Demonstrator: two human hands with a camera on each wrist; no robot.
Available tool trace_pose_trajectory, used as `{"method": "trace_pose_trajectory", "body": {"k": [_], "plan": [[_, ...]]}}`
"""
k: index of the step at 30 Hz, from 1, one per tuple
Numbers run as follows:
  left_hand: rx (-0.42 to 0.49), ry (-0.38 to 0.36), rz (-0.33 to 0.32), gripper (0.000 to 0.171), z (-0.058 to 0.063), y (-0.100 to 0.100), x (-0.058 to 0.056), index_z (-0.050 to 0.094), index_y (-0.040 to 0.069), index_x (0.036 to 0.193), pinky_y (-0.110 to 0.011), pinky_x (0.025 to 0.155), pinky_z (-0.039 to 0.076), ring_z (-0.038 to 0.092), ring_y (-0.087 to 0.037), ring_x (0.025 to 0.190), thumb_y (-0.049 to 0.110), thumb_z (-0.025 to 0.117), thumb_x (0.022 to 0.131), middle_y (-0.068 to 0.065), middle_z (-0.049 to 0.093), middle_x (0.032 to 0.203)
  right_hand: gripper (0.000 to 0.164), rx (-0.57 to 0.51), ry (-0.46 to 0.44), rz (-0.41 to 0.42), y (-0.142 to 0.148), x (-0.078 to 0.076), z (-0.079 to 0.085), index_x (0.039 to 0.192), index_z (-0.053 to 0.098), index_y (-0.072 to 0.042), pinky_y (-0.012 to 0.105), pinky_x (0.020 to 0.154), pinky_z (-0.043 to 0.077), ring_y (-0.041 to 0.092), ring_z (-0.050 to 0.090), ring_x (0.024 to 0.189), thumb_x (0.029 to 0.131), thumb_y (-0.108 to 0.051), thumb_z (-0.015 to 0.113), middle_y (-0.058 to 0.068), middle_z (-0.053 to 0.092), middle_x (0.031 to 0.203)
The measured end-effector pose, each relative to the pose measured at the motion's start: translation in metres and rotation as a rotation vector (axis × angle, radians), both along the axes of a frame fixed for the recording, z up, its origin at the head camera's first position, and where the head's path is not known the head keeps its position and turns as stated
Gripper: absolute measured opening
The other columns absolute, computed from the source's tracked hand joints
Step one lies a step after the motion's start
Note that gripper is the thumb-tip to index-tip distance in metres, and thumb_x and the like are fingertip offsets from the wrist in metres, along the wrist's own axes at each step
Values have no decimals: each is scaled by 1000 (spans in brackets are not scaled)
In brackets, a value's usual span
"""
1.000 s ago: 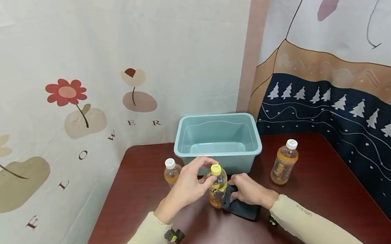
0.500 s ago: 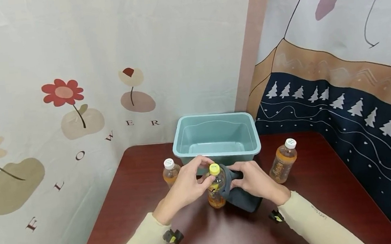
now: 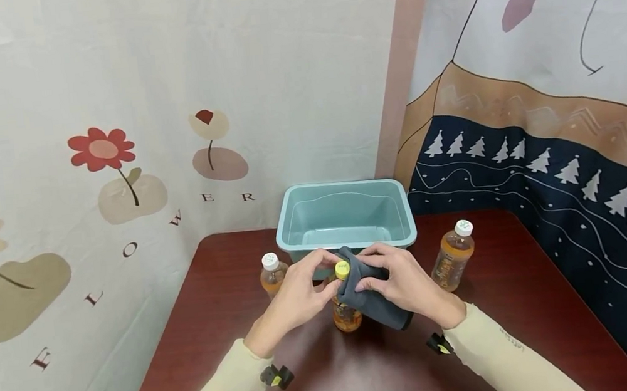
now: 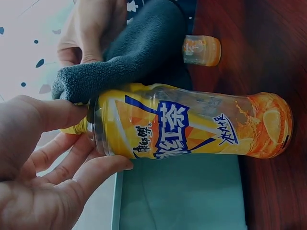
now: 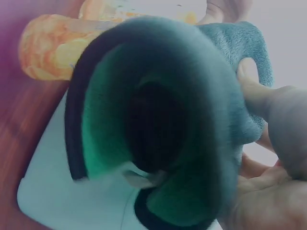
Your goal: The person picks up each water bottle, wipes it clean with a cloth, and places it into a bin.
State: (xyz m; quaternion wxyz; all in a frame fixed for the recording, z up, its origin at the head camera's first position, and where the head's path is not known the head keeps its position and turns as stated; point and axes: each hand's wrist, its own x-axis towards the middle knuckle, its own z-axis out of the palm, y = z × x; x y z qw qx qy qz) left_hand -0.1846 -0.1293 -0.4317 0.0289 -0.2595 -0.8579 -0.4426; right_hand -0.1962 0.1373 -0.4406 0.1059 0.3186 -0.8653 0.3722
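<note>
A bottle of iced tea (image 4: 177, 122) with a yellow cap (image 3: 342, 271) stands upright on the table in the head view. My left hand (image 3: 299, 297) holds it around the neck, thumb and fingers just below the cap. My right hand (image 3: 406, 279) grips a dark grey towel (image 3: 379, 304) and presses its bunched end to the bottle's shoulder, beside the cap. From there the towel slopes down to the right. In the right wrist view its loose part curls into a wide roll that hides much of the bottle.
A light blue plastic bin (image 3: 346, 244) stands behind my hands at the back of the dark red table (image 3: 217, 318). White-capped bottles stand on either side, a left bottle (image 3: 272, 276) partly behind my left hand and a right bottle (image 3: 453, 259) beyond my right wrist.
My right hand has raised the towel from beside the bottle's body up to its shoulder and cap. The left hand keeps its hold on the neck.
</note>
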Motion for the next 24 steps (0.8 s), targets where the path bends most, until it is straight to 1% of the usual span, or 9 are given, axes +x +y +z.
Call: {"method": "trace_pose_trajectory", "body": {"k": [3, 5, 7, 10, 14, 16, 18, 21, 24], "plan": [[3, -9, -9, 33, -3, 0, -2, 71, 17, 135, -41, 99, 72, 79, -24, 130, 7, 86, 106, -4, 78, 137, 54, 45, 15, 12, 2, 0, -3, 144, 83, -9, 54, 111, 67, 31, 71, 136, 94, -24, 98, 10, 73, 152], [4, -10, -16, 33, -5, 1, -4, 71, 17, 135, -41, 100, 72, 79, -24, 130, 7, 85, 107, -4, 78, 137, 61, 76, 17, 28, 4, 0, -6, 149, 80, -9, 58, 115, 65, 34, 66, 144, 94, -26, 98, 12, 68, 160], [6, -6, -17, 33, -7, 1, -5, 71, 16, 135, -43, 100, 73, 79, -24, 130, 8, 85, 107, -4, 78, 136, 68, 89, -7, 59, 5, -1, -9, 156, 75, -10, 56, 116, 65, 33, 66, 146, 95, -29, 97, 11, 67, 164], [12, 4, -16, 33, -8, 1, -6, 71, 16, 135, -47, 100, 73, 79, -26, 130, 8, 86, 106, -5, 79, 135, 79, 95, -81, 123, 5, -4, -14, 167, 64, -11, 50, 118, 66, 26, 69, 144, 97, -30, 95, 9, 66, 166], [11, 15, -10, 34, -7, 0, -5, 71, 17, 135, -43, 98, 74, 79, -27, 131, 10, 87, 106, -5, 79, 134, 84, 77, -155, 168, 5, -5, -20, 173, 55, -13, 47, 120, 64, 22, 72, 142, 99, -25, 94, 7, 66, 167], [8, 20, -7, 33, -7, -1, -5, 72, 17, 135, -39, 97, 73, 80, -27, 131, 11, 87, 106, -5, 80, 133, 80, 76, -155, 157, 6, -6, -24, 170, 58, -12, 47, 119, 64, 20, 72, 141, 99, -22, 94, 6, 70, 163], [6, 22, -5, 33, -6, -1, -5, 72, 18, 135, -37, 96, 73, 81, -27, 131, 11, 87, 107, -4, 80, 133, 71, 82, -148, 136, 7, -7, -27, 164, 66, -13, 48, 118, 65, 19, 74, 138, 99, -17, 94, 5, 74, 156], [5, 20, -1, 33, -6, -1, -4, 72, 18, 135, -37, 96, 73, 81, -27, 130, 11, 87, 107, -4, 80, 132, 50, 111, -138, 107, 7, -8, -32, 148, 78, -12, 45, 110, 68, 19, 77, 128, 100, -8, 93, 4, 80, 141], [7, 7, 3, 33, -6, 0, -3, 72, 18, 135, -36, 97, 72, 80, -26, 131, 11, 87, 107, -3, 80, 133, 33, 166, -137, 85, 7, -9, -43, 132, 85, -10, 39, 99, 70, 20, 79, 119, 101, -2, 90, 5, 81, 128]]}}
